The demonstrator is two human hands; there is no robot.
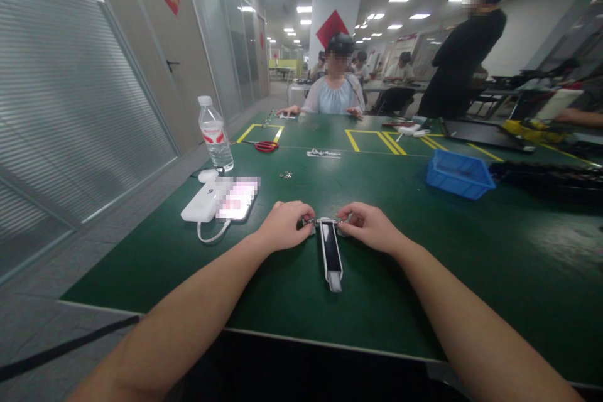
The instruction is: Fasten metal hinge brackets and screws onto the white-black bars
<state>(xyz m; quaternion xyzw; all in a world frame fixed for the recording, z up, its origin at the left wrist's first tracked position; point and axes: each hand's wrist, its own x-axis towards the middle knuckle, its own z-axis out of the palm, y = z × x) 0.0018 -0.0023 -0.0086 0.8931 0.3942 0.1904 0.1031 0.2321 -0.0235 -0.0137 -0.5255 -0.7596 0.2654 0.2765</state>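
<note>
A long, narrow piece with a white frame and a dark glossy face lies on the green table in front of me, its grey tab toward me. A thin metal crosspiece runs along its far end. My left hand pinches the left end of this crosspiece, thumb and fingers together. At the opposite end, my right hand has its thumb and fingers closed around small metal parts. My fingertips partly cover both ends, so the exact parts are hidden.
A water bottle, a white power bank and a phone sit at left. Beyond are small metal pieces, red-handled scissors and white strips. A blue bin stands right. A person sits opposite.
</note>
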